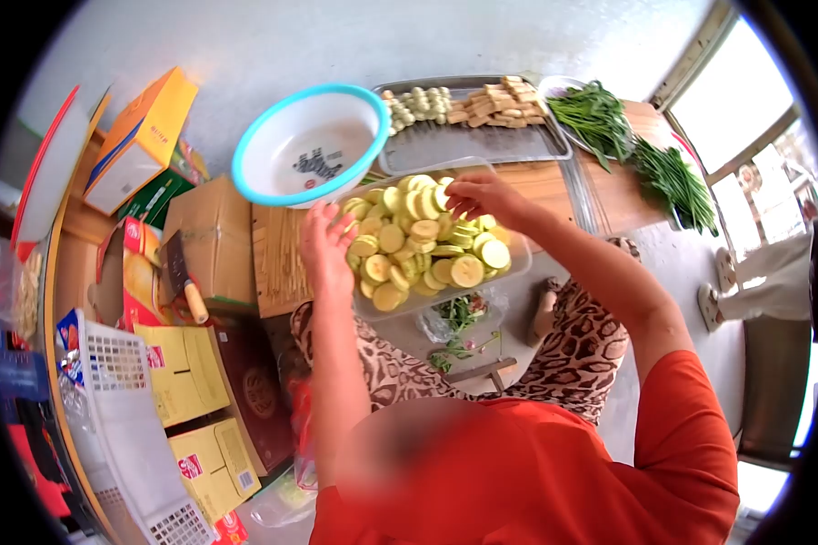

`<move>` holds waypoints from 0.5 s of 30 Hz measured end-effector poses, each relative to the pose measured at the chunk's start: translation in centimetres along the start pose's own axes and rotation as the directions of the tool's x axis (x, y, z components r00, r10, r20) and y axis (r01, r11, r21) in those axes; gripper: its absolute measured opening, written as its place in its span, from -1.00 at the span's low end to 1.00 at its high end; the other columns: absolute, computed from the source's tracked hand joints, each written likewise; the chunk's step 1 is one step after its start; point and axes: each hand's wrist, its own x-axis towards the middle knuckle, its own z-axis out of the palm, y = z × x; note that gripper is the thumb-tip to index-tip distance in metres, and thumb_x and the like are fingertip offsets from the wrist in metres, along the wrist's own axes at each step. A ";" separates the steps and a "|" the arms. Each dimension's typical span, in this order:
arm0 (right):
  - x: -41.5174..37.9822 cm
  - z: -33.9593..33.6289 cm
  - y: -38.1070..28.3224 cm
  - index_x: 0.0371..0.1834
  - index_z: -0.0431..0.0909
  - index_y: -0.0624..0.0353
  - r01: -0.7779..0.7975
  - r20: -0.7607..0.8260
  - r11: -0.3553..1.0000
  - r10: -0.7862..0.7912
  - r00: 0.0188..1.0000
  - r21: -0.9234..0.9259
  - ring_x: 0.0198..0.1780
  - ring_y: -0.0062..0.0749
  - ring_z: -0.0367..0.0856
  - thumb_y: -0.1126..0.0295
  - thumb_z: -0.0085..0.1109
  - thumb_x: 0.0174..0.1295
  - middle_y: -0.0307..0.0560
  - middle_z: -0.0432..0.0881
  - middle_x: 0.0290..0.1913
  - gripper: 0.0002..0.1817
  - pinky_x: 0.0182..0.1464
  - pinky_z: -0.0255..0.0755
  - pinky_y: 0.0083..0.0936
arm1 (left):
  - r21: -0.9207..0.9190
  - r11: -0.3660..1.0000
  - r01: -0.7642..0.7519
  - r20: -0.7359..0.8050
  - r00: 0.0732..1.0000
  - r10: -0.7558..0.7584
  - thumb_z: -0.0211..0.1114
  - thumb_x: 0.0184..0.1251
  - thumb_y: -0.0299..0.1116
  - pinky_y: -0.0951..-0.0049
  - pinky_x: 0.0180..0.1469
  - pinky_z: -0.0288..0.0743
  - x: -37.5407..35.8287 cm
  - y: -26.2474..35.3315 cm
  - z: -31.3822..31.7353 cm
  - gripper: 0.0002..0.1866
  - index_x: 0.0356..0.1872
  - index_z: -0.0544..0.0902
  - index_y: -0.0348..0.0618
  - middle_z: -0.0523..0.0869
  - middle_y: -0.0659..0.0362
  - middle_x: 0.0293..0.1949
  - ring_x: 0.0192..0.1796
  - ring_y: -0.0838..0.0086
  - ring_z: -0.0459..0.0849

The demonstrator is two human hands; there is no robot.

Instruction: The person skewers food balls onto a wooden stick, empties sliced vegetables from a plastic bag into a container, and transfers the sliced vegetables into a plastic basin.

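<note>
A clear plastic tub [521,259] is heaped with round slices of zucchini [391,238], pale yellow-green with green rims. At the tub's left edge is my left hand [325,238], its fingers spread and nothing visible in them. Over the far right part of the heap, my right hand [483,198] has its fingers bent together against the upper slices. Whatever its fingertips hold is hidden. Thin wooden skewers [284,259] lie on the wooden table left of the tub, close to my left forearm.
Behind the tub stand a white basin [354,145] with a blue rim and a metal tray [509,145] bearing skewered food. Leafy greens [600,118] lie to the right. A knife [186,283] rests by cardboard boxes [204,232] at left. Another person's legs [763,282] show at right.
</note>
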 end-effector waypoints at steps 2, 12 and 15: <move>-2.4 -5.4 1.2 -0.18 0.54 0.15 0.002 -0.140 0.987 -0.025 0.990 -0.159 -0.40 -0.53 0.65 0.22 0.01 0.27 -0.19 0.65 -0.32 -0.74 -0.42 0.47 -0.63 | 0.013 1.000 0.010 0.044 0.999 -0.011 0.06 0.36 -0.13 0.33 -0.07 0.45 -0.3 -0.2 -0.5 -0.55 0.14 0.40 -0.20 0.50 0.06 0.01 -0.09 0.31 0.58; -13.0 -24.7 12.2 -0.23 0.53 0.17 -0.232 -0.701 0.971 0.125 0.702 -0.060 -0.50 -0.44 0.63 0.27 0.06 0.17 -0.13 0.63 -0.38 -0.77 -0.52 0.42 -0.55 | 0.074 0.997 0.013 0.090 0.996 -0.020 0.02 0.39 -0.13 0.35 0.04 0.42 -0.1 0.1 -3.1 -0.53 0.18 0.36 -0.23 0.49 0.06 0.06 0.01 0.32 0.54; -13.9 -25.2 13.7 -0.30 0.54 0.16 -0.327 -0.697 0.911 0.064 0.714 -0.251 -0.53 -0.43 0.64 0.29 0.05 0.11 -0.10 0.64 -0.42 -0.80 -0.47 0.48 -0.50 | 0.070 0.997 0.030 0.121 0.992 -0.038 0.02 0.39 -0.13 0.35 0.05 0.42 0.2 -0.1 -3.3 -0.54 0.17 0.38 -0.25 0.50 0.07 0.05 0.01 0.33 0.53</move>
